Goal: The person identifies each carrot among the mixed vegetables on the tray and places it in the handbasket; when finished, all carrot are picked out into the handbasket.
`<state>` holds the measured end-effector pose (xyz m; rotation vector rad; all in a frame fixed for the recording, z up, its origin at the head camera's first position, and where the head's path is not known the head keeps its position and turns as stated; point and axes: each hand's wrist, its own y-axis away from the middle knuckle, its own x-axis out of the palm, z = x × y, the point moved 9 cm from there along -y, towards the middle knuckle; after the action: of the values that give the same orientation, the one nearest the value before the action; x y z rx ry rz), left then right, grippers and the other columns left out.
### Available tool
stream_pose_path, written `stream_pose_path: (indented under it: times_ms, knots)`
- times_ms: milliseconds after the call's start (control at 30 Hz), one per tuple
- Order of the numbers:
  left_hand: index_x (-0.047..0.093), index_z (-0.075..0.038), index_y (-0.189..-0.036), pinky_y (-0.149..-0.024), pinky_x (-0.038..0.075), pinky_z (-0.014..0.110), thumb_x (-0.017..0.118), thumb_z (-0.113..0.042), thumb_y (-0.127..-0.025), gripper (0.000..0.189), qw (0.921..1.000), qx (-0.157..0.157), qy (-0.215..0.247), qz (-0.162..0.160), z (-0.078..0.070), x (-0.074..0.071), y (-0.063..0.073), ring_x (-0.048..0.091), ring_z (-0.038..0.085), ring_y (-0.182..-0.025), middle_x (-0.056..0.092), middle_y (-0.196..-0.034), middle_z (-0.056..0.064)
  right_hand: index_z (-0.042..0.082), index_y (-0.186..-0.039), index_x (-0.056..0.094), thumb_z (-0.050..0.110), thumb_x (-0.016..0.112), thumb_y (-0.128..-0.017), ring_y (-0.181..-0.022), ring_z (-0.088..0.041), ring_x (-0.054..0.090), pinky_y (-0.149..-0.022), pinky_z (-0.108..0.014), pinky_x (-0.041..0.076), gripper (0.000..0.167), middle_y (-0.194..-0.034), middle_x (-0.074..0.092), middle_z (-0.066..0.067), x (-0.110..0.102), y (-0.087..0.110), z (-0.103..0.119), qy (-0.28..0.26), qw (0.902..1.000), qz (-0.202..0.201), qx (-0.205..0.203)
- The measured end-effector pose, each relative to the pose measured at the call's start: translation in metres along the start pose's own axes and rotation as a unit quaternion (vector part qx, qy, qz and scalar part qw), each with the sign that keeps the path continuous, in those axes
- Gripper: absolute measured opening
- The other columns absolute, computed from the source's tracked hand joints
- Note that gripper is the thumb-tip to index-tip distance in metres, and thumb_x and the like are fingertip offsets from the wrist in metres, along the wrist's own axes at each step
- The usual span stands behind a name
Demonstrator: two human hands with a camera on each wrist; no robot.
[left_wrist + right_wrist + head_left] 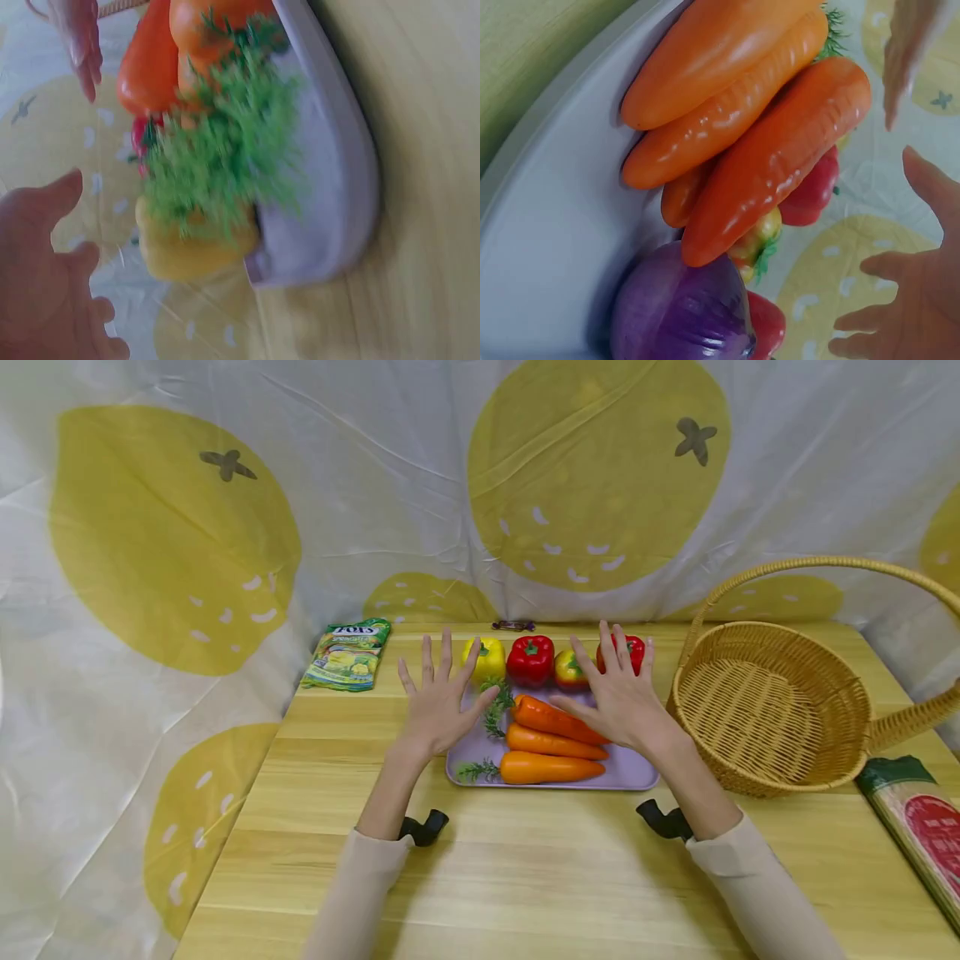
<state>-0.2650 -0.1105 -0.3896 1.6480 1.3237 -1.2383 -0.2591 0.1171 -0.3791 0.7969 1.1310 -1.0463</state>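
Hands above a tray of vegetables; clock directions are read from the tray's centre in the head view, 12 o'clock being its far side. The left hand [441, 706] is wide, fingers spread, above the tray's 9-to-10 o'clock edge; the right hand [621, 702], likewise wide, is above its 2 o'clock side. Between them, on the lilac tray [630, 777], lie orange carrots [551, 767], leafy tops towards 9 o'clock, tips towards 3. A yellow pepper [483, 662] sits at 10 to 11 o'clock, a red pepper [531, 661] near 12. The right wrist view shows a purple onion [679, 307] beside the carrot tips. On the counter [525, 877], a wicker basket [765, 718] stands at 3 o'clock, a green packet [347, 658] lies at 10, and a noodle package [911, 827] at 4.
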Motion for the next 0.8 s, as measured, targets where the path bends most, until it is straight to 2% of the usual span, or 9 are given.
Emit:
stream_pose_path:
  times_ms: [133,333,567,800]
  knots:
    - [0.003,-0.034,-0.167,-0.116,-0.016,0.079,0.043,-0.065,-0.103,0.082,0.9994,-0.002,0.018,0.029,0.023,0.001,0.010,-0.024,0.040,-0.158,-0.026,-0.172,0.005,0.019,-0.168,0.005,0.065,0.052,-0.099,-0.160,-0.044,-0.014,-0.119,-0.076,-0.016,0.095,-0.172,-0.015,-0.025,-0.002,0.002,-0.001,-0.008,1.0000,-0.001,-0.004]
    - [0.005,-0.032,-0.168,-0.114,-0.017,0.081,0.048,-0.063,-0.102,0.085,0.9960,-0.004,0.042,0.078,0.051,0.007,0.022,-0.026,0.044,-0.157,-0.025,-0.171,0.012,0.019,-0.168,0.009,0.063,0.053,-0.100,-0.161,-0.045,-0.010,-0.119,-0.075,-0.016,0.092,-0.172,-0.012,-0.026,-0.002,0.006,0.000,-0.016,0.9998,-0.005,-0.012]
    - [0.008,-0.031,-0.168,-0.113,-0.014,0.083,0.055,-0.054,-0.103,0.084,0.9807,0.009,0.098,0.169,0.064,0.030,0.026,-0.019,0.053,-0.156,-0.019,-0.172,0.021,0.018,-0.168,0.009,0.060,0.053,-0.102,-0.160,-0.046,-0.009,-0.119,-0.078,-0.012,0.090,-0.172,-0.013,-0.027,-0.002,0.012,0.000,-0.013,0.9997,0.003,-0.020]
    - [0.008,-0.034,-0.167,-0.113,-0.014,0.083,0.058,-0.057,-0.100,0.087,0.9690,-0.004,0.119,0.216,0.071,0.046,0.026,-0.022,0.050,-0.156,-0.021,-0.172,0.019,0.016,-0.168,0.011,0.056,0.053,-0.103,-0.160,-0.048,-0.007,-0.118,-0.077,-0.015,0.087,-0.171,-0.010,-0.028,-0.001,0.016,0.006,-0.025,0.9988,0.015,-0.040]
